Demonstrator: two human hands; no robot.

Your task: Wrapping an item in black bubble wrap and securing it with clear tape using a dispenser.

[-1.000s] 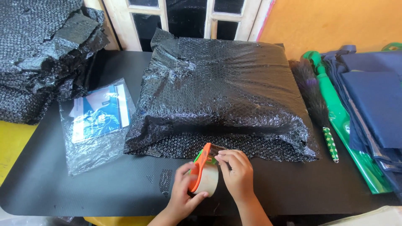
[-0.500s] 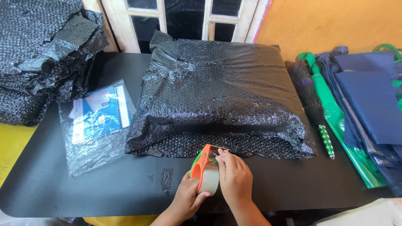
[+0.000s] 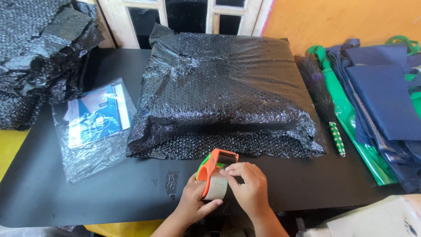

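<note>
The left hand (image 3: 193, 204) grips an orange tape dispenser (image 3: 213, 173) at the desk's (image 3: 109, 197) near edge, just before the black bubble-wrapped parcel (image 3: 223, 92). The right hand (image 3: 249, 186) pinches, seemingly, the tape end.

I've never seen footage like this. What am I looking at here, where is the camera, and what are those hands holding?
There is no machine here: a person wears a camera on the head, looking down at their own two bare hands. The left hand grips an orange tape dispenser holding a roll of tape; the right hand fingers the roll near its top. On the black table lie a large parcel in black bubble wrap, a clear plastic bag with a blue-and-white leaflet, more black wrap at left, and navy and green fabric bags at right.
</note>
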